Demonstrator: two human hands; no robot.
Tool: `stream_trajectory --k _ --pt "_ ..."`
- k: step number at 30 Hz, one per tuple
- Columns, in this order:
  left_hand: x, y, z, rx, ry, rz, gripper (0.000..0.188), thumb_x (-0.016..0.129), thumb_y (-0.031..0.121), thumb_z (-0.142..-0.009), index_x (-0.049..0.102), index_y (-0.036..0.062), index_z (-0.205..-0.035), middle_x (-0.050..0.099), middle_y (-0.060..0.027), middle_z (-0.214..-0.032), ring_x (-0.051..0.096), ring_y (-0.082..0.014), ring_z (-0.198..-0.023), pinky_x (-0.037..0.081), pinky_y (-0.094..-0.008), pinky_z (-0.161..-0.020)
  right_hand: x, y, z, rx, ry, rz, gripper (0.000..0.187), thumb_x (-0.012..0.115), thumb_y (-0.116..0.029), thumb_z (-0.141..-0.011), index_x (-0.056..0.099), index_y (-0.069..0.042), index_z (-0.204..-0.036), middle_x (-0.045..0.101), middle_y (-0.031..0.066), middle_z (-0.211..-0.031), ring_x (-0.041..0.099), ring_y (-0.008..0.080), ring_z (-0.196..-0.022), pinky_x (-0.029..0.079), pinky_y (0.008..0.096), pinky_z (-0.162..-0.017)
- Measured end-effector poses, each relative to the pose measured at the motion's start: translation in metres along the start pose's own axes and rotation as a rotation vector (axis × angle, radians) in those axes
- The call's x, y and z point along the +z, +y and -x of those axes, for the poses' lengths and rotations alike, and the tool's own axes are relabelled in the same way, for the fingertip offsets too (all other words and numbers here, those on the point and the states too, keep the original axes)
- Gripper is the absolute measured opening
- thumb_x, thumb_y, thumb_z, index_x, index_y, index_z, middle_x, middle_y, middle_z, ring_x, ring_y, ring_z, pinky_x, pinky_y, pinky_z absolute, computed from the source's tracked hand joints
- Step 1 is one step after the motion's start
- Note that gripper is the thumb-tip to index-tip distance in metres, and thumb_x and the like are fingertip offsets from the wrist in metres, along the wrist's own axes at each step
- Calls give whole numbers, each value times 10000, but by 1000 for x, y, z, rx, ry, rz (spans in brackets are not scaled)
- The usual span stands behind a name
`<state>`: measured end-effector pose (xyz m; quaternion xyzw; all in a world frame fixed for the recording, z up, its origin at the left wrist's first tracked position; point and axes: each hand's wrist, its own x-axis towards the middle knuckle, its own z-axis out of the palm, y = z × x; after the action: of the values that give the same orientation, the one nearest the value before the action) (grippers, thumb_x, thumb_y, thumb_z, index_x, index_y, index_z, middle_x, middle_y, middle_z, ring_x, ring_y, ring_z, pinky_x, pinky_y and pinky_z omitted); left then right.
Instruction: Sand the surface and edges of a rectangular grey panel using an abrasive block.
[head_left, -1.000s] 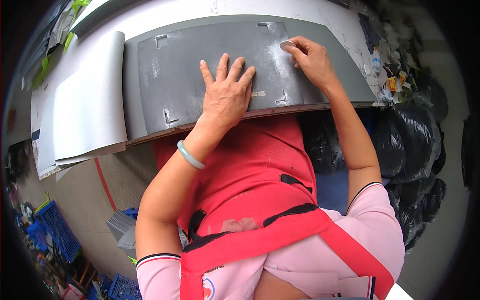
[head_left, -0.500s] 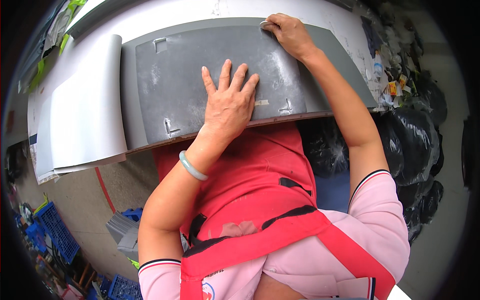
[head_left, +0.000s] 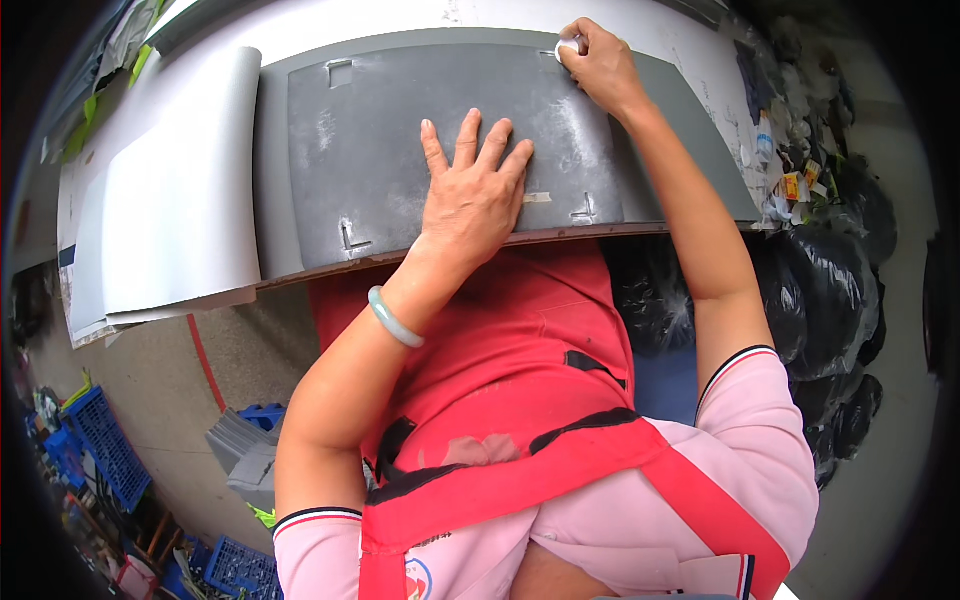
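Observation:
A dark grey template sheet, smudged white, lies on a larger grey sheet at the table's near edge. Small L-shaped cut-outs with white traces show near its corners. My left hand rests flat on the template with fingers spread, a pale green bangle on that wrist. At the far right corner, my right hand pinches a round white piece of chalk. The chalk is just right of the cut-out there; whether its edge touches the sheet I cannot tell.
A curled light grey sheet lies on the left, over the table's edge. Scraps and small packets sit beyond the right end, above black plastic bags. Blue crates stand on the floor at lower left.
My right hand with the chalk has moved a little to the right along the far corner, uncovering the cut-out. My left hand stays flat on the template. The whole view has shifted slightly.

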<state>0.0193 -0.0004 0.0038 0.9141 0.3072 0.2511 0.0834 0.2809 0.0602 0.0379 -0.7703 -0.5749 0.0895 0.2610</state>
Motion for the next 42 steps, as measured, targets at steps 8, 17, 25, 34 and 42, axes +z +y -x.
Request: stream_trajectory --k 8,17,25,34,42 --pt "-3 3 1 -20 -26 -44 356 611 244 -960 645 178 -1308 546 -81 -1429 425 -361 -1406 203 -750 -1124 -14 -30 -10 85 -100 -291 278 688 -224 -978 687 -32 -1179 691 14 -824 627 73 -691 544 241 -629" --pt "9 1 3 -18 46 14 398 632 249 -897 646 112 -1271 544 -135 -1367 411 -415 -1385 169 -796 -1100 88 -160 -21 -546 -120 -129 288 669 -297 -958 738 -22 -1012 737 154 -896 714 316 -813 565 411 -804" --pt "5 2 2 -18 4 2 504 678 263 -869 597 73 -1329 479 -151 -1390 362 -417 -1393 199 -809 -1079 124 -180 -43 -804 -28 106 217 698 -203 -939 696 2 -1009 731 146 -869 719 265 -757 581 366 -714" --pt "9 -2 4 -2 52 100 430 625 187 -858 638 28 -1258 533 -185 -1342 373 -473 -1395 168 -841 -1065 110 -180 -21 -543 -162 -493 174 568 -79 -927 645 24 -1043 686 107 -719 682 171 -613 561 328 -568" --pt "6 -2 3 7 36 1 408 651 213 -856 662 59 -1234 527 -161 -1285 443 -412 -1296 219 -833 -1059 97 -224 -27 66 -471 -302 232 554 -94 -894 632 43 -1063 683 107 -704 676 176 -592 562 330 -548"
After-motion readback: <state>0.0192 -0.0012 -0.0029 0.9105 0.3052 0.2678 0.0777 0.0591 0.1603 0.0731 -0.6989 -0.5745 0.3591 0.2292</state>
